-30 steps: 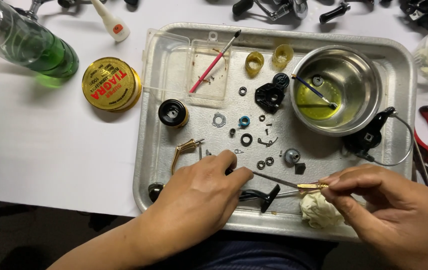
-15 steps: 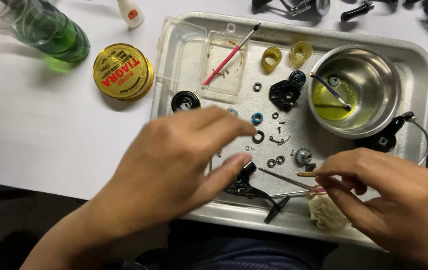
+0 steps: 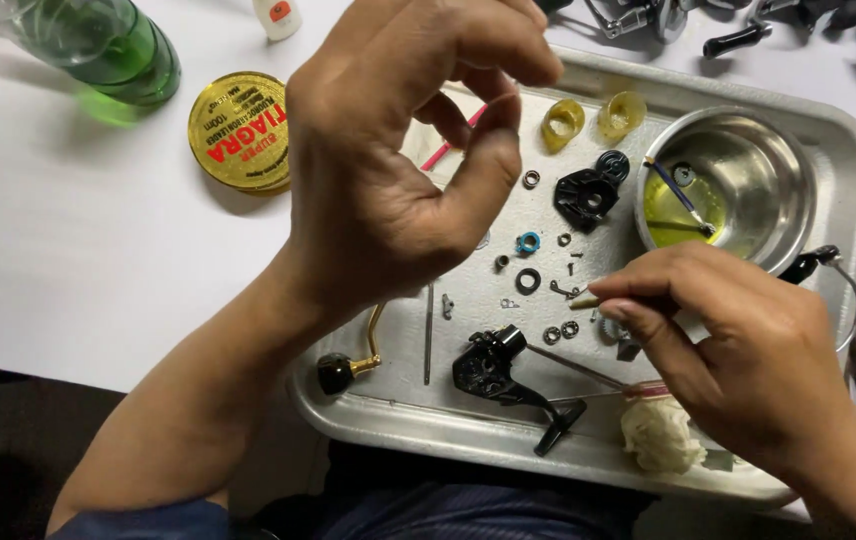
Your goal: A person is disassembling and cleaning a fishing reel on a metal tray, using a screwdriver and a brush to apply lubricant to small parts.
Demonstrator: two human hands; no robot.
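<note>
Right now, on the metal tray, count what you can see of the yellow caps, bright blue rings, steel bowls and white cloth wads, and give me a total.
Yellow caps: 2
Bright blue ring: 1
Steel bowl: 1
White cloth wad: 1
Total: 5

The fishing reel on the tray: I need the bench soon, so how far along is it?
Done: reel stripped, washers and black body spread on the metal tray. In hand: right hand holds a thin tool; left hand is raised, pinching. Left: every part lies loose, unassembled.
</note>
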